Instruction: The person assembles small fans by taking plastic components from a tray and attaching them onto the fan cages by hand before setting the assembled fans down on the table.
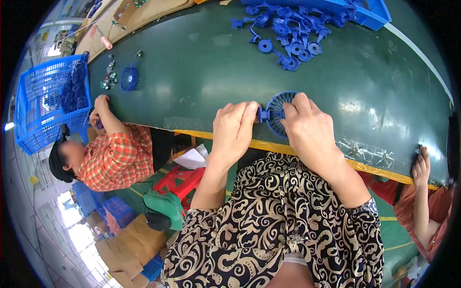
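Observation:
A round blue plastic fan grille (275, 106) with slotted ribs and a short neck is held low over the near edge of the green table. My left hand (233, 127) is closed at the neck's end, thumb on top; its grip hides that end. From the right, my right hand (309, 127) pinches the grille, fingers bent over its face and rim. Whether those fingertips hold some small part as well is hidden. Far ahead on the table lies a loose pile of blue plastic parts (297, 48) with round discs and bent arms.
A blue bin (377, 17) stands behind the pile. At left are another blue grille (129, 78), small green circuit boards (109, 77) and a pink-handled screwdriver (105, 42). A person in a checked shirt (113, 161) sits beside a blue crate (43, 98); another person's hand (421, 168) is at right.

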`<action>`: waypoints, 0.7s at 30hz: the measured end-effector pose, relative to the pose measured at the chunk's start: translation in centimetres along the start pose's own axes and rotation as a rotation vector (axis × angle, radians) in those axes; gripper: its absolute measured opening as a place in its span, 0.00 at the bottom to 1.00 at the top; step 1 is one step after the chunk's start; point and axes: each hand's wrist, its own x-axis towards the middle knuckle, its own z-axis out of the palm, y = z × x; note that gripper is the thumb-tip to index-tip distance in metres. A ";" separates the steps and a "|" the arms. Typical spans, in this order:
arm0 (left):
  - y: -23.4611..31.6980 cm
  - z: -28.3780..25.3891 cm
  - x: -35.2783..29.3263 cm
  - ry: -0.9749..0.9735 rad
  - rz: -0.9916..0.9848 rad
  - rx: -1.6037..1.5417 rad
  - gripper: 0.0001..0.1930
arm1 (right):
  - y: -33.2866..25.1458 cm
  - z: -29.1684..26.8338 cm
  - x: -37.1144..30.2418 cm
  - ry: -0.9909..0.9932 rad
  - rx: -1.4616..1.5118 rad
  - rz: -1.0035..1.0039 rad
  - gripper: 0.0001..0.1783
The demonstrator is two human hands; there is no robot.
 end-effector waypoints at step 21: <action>-10.2 -7.4 5.9 0.570 0.135 0.355 0.19 | 6.8 -5.1 -7.1 0.266 0.105 0.265 0.24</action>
